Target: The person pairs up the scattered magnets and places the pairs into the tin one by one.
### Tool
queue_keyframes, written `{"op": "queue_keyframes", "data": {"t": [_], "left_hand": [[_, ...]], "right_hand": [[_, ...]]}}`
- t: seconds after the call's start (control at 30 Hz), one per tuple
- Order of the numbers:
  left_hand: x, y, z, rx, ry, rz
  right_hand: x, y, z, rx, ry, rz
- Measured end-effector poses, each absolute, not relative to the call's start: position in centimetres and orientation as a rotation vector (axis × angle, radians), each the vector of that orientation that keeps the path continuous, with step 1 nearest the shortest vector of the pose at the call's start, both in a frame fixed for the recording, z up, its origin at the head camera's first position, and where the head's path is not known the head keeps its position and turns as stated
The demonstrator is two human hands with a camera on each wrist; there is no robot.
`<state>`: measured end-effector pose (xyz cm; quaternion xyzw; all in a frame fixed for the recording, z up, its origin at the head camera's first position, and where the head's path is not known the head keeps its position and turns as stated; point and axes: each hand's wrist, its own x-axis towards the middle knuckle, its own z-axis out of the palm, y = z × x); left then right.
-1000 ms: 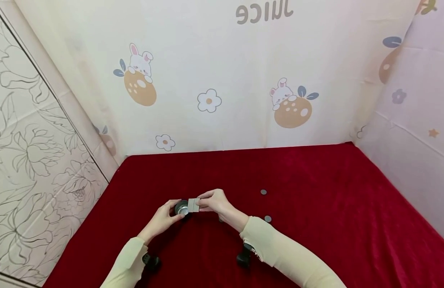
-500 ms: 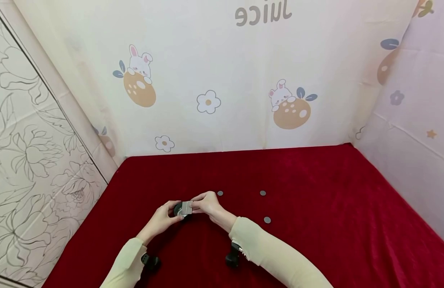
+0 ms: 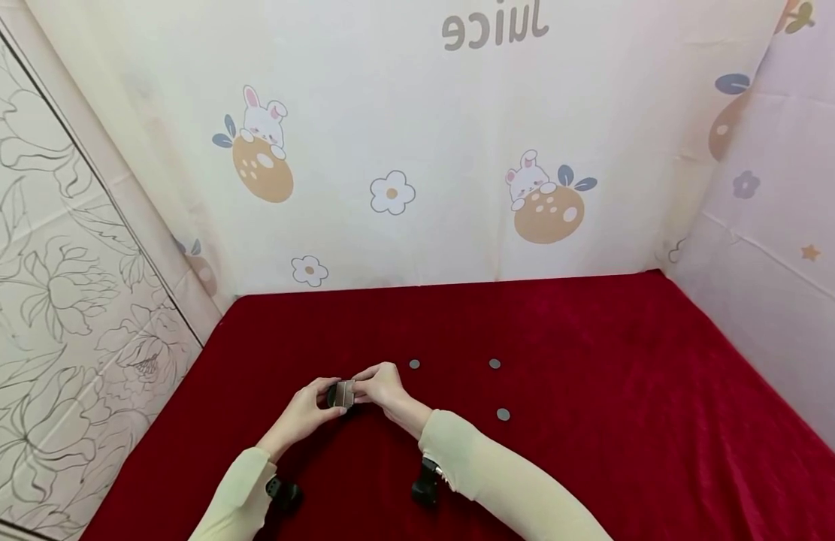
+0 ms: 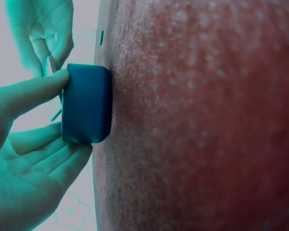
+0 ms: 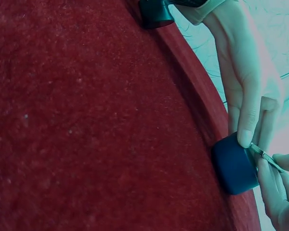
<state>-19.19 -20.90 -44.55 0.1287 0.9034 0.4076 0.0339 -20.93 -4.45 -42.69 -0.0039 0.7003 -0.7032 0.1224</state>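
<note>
My left hand grips a small, round, dark cup between thumb and fingers. The cup stands on the red cloth. Its inside looked metallic; now its mouth is mostly covered. My right hand pinches a flat, square, silvery piece with a seam across its middle, like a hinge. It is held over the cup's mouth. From the right wrist view, the piece appears edge-on at the cup's rim, near the left thumb. Whether it touches the rim I cannot tell.
Three grey coin-like discs lie on the red cloth: one disc just beyond the right hand, another farther right, and a third disc nearer. A patterned curtain hangs behind the table.
My right hand has moved left with the square piece, from beside the cup to over its mouth. A disc formerly behind that hand now shows. The left hand stays put around the cup.
</note>
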Motion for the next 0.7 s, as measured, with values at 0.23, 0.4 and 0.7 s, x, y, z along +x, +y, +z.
{"op": "queue_keyframes", "data": {"t": [0.23, 0.4, 0.7], "left_hand": [[-19.27, -20.95, -44.59, 0.402, 2.765, 1.283], [-19.24, -21.01, -44.69, 0.396, 2.76, 1.296], [-19.18, -21.07, -44.45, 0.452, 2.725, 1.322]], "right_hand": [[-21.05, -4.93, -43.21, -0.012, 2.113, -2.009], [-21.1, -5.17, -43.46, -0.072, 2.245, -1.939], [-21.28, -4.76, -43.52, -0.175, 2.435, -1.796]]}}
